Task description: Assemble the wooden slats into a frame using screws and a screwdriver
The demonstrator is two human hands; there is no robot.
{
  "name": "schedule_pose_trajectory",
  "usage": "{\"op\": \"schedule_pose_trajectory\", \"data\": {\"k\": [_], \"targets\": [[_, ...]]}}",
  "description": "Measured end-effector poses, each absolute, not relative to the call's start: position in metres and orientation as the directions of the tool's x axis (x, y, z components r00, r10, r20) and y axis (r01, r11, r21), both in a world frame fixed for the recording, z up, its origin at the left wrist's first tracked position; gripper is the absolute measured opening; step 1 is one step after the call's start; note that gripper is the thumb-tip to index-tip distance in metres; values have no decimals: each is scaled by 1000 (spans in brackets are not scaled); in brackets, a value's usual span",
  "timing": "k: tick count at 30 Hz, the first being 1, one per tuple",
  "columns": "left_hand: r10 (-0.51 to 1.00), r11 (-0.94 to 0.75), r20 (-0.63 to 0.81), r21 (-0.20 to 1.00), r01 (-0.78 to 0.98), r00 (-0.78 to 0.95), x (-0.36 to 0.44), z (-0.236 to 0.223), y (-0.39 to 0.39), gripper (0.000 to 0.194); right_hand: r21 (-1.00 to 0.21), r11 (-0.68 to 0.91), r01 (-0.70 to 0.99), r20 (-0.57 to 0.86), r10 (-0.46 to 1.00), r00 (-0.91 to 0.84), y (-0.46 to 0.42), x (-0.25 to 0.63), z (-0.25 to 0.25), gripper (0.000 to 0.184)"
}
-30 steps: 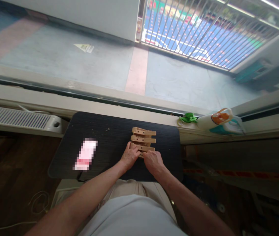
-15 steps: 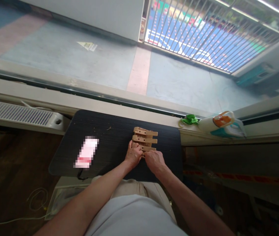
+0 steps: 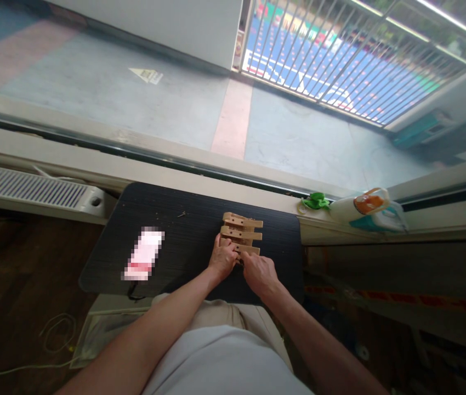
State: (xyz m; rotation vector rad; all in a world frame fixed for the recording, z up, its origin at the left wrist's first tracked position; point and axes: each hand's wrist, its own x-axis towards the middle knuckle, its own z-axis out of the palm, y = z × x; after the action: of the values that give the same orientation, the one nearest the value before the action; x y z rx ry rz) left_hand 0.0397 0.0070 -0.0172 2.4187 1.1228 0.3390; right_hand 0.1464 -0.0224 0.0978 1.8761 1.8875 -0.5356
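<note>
A small stack of pale wooden slats (image 3: 242,228) with holes lies on the right half of a black table (image 3: 175,241). My left hand (image 3: 222,258) is curled over the near left end of the wooden pieces, fingers pressed on the nearest slat. My right hand (image 3: 260,271) is closed just to its right, fingertips pinching at the same near slat. What sits between the fingertips is hidden by the hands.
A pink-and-white flat item (image 3: 144,254), blurred out, lies on the table's left side. A window ledge (image 3: 422,219) behind holds a green thing (image 3: 316,201) and a white bottle with orange label (image 3: 360,204). A white radiator grille (image 3: 31,189) runs at the left. Cables lie on the floor.
Both hands have stayed on the near end of the wooden slats, the left fingers shifting slightly. The view moved up a little.
</note>
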Motion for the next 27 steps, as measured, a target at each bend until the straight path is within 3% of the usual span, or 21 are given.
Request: {"op": "schedule_pose_trajectory", "data": {"k": [5, 13, 21, 27], "targets": [[765, -587, 45, 458, 668, 642, 41, -19, 7, 17, 2, 30, 1000, -568, 823, -24, -21, 148, 96, 26], [761, -584, 29, 464, 665, 648, 40, -17, 7, 18, 17, -90, 996, -550, 831, 85, -25, 147, 92, 23], [771, -578, 46, 468, 668, 635, 40, -20, 6, 17, -21, 19, 1000, -528, 849, -27, -21, 151, 102, 23], [770, -592, 70, 447, 670, 634, 41, -23, 5, 16, 1, -13, 1000, -538, 843, 12, -23, 152, 93, 26]]}}
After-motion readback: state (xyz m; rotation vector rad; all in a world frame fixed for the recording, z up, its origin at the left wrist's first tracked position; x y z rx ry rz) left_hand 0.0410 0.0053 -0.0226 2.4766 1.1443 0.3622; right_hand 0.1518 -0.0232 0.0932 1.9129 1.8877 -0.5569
